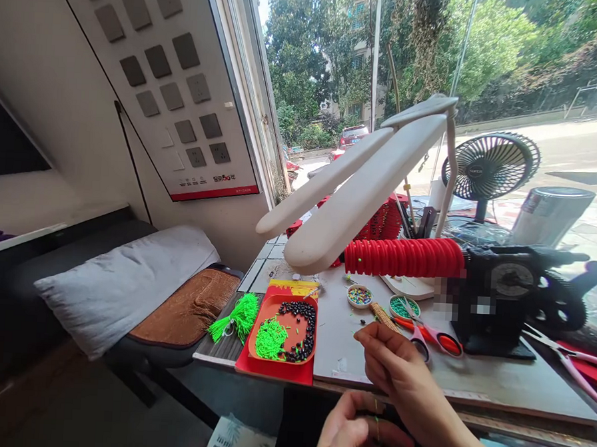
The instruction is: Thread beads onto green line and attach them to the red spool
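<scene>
My right hand is raised over the table's front edge, thumb and fingertips pinched together; what they hold is too small to make out. Below it, my left hand is curled, with a thin green strand across its fingers. An orange tray on the left holds short green pieces and black beads. A bundle of green cords lies left of the tray. Beyond my right hand are a bowl of mixed beads, a bowl of green beads and orange-handled scissors.
A white lamp hangs over the table. Behind the bowls, a red coil extends from a black machine. A fan stands at the back right. Pink-handled pliers lie far right. A cushioned seat is at left.
</scene>
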Tool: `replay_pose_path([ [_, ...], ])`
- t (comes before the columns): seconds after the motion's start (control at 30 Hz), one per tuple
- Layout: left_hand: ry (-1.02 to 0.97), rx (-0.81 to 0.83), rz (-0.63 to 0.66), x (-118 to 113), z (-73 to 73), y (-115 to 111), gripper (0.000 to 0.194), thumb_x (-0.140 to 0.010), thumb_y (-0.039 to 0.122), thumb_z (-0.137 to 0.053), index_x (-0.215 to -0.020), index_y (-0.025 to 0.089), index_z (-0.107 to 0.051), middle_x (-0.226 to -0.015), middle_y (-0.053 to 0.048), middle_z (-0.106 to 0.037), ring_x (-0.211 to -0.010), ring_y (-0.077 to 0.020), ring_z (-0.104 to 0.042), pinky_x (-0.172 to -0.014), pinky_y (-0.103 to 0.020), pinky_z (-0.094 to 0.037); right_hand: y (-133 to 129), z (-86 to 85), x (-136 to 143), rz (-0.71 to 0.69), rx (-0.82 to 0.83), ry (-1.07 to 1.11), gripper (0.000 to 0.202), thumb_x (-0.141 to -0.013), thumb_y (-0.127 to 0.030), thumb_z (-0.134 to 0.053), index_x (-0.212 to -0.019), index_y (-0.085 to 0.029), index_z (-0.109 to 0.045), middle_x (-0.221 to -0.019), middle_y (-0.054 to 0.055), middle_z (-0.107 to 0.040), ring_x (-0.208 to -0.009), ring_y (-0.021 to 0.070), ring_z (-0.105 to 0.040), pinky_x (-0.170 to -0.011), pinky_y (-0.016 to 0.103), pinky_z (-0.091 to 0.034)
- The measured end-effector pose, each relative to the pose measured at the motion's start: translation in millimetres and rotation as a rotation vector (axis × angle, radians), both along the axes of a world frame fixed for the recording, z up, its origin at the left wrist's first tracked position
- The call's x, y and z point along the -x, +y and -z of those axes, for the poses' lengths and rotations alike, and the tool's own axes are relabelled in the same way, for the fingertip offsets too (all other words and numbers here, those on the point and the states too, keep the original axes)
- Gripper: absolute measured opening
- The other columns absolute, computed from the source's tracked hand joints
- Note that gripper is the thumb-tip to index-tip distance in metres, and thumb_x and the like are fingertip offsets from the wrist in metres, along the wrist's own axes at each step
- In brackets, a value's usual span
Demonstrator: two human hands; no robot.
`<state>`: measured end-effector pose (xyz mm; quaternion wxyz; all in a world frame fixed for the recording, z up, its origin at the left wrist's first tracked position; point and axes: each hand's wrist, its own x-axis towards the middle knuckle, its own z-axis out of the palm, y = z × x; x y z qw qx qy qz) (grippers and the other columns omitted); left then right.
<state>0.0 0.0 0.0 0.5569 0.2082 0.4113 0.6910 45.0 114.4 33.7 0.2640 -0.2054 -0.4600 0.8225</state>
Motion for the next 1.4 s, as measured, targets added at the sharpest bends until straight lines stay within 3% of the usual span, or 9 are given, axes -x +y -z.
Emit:
replay_pose_path([
  [0.07, -0.023, -0.014, -0.027, -3.7, 5.7, 7.8, 0.034, -0.073, 0.048, -0.056, -0.083, 0.016, -0.054, -0.067, -0.008, -0.072, -0.058, -0.0131, -0.063, -0.057, -0.022, -0.037, 0.2, 1.8, 0.7, -0.008, -0.008, 0.001, 0.031, -0.072, -0.042, -0.067, -0.069, -0.018, -0.049, -0.042, -0.012, -0.028, -0.038, 0.0022, -0.014, -0.038, 0.021, -0.008],
  [0.17, -0.084, -0.05, -0.048, -7.6, 20.2, 20.4, 0.038, -0.069, 0.055, -0.059, -0.071, 0.019, -0.045, -0.054, -0.005, -0.069, -0.04, -0.0129, -0.059, -0.04, -0.019, -0.033, 0.9, 4.7, 1.5, -0.026, -0.02, 0.001, 0.032, -0.073, -0.043, -0.066, -0.067, -0.018, -0.048, -0.041, -0.012, -0.027, -0.037, 0.0022, -0.014, -0.038, 0.021, -0.009],
  [0.27, -0.12, -0.082, -0.055, -9.2, 34.2, 28.4, 0.043, -0.065, 0.057, -0.061, -0.065, 0.02, -0.038, -0.049, -0.006, -0.067, -0.032, -0.0135, -0.056, -0.032, -0.016, -0.028, 1.3, 5.8, 1.5, -0.041, -0.023, 0.004, 0.032, -0.073, -0.043, -0.066, -0.066, -0.018, -0.048, -0.041, -0.012, -0.025, -0.037, 0.0023, -0.013, -0.038, 0.021, -0.008],
  [0.37, -0.165, -0.087, -0.051, -10.2, 39.6, 28.8, 0.041, -0.066, 0.054, -0.061, -0.064, 0.02, -0.036, -0.046, -0.005, -0.066, -0.031, -0.0126, -0.055, -0.031, -0.014, -0.027, 1.2, 5.4, 1.3, -0.031, -0.019, 0.013, 0.032, -0.073, -0.042, -0.066, -0.067, -0.018, -0.047, -0.042, -0.012, -0.025, -0.038, 0.0024, -0.013, -0.038, 0.02, -0.008],
  [0.63, -0.188, -0.112, -0.047, -14.8, 27.6, 21.3, 0.032, -0.071, 0.044, -0.055, -0.064, 0.02, -0.034, -0.052, -0.006, -0.068, -0.034, -0.0124, -0.056, -0.035, -0.015, -0.022, 0.5, 6.5, 2.9, 0.003, -0.004, 0.016, 0.033, -0.071, -0.043, -0.068, -0.066, -0.018, -0.046, -0.043, -0.012, -0.025, -0.038, 0.0025, -0.013, -0.037, 0.02, -0.009],
  [0.9, -0.189, -0.094, -0.039, -16.6, 36.4, 19.9, 0.037, -0.07, 0.05, -0.056, -0.066, 0.021, -0.035, -0.053, -0.006, -0.068, -0.036, -0.0131, -0.057, -0.036, -0.016, -0.022, -1.2, -1.5, 1.6, 0.032, 0.01, 0.013, 0.032, -0.071, -0.041, -0.068, -0.066, -0.018, -0.047, -0.043, -0.013, -0.023, -0.039, 0.0021, -0.012, -0.038, 0.02, -0.007],
  [1.1, -0.218, -0.076, -0.063, -13.6, 39.8, 21.3, 0.033, -0.065, 0.045, -0.06, -0.064, 0.019, -0.04, -0.051, -0.007, -0.068, -0.037, -0.015, -0.059, -0.034, -0.016, -0.024, 1.2, -1.3, 2.8, 0.031, 0.006, 0.021, 0.031, -0.069, -0.041, -0.069, -0.067, -0.017, -0.05, -0.043, -0.013, -0.024, -0.038, 0.0016, -0.012, -0.038, 0.019, -0.008],
  [1.2, -0.232, -0.047, -0.087, -12.9, 33.1, 18.3, 0.027, -0.067, 0.04, -0.057, -0.063, 0.019, -0.042, -0.049, -0.007, -0.067, -0.035, -0.0148, -0.057, -0.034, -0.017, -0.023, 1.4, -0.8, 2.9, 0.025, 0.007, 0.019, 0.032, -0.069, -0.042, -0.069, -0.066, -0.017, -0.049, -0.042, -0.012, -0.025, -0.038, 0.0018, -0.013, -0.038, 0.02, -0.008],
  [1.4, -0.184, -0.034, 0.091, -3.2, 7.6, 6.0, 0.015, -0.078, 0.03, -0.05, -0.072, 0.017, -0.046, -0.068, -0.007, -0.072, -0.054, -0.0142, -0.064, -0.049, -0.02, -0.033, 0.7, -3.1, 1.4, 0.025, 0.003, 0.022, 0.03, -0.071, -0.04, -0.068, -0.068, -0.016, -0.05, -0.043, -0.012, -0.025, -0.038, 0.0019, -0.012, -0.039, 0.02, -0.007],
])
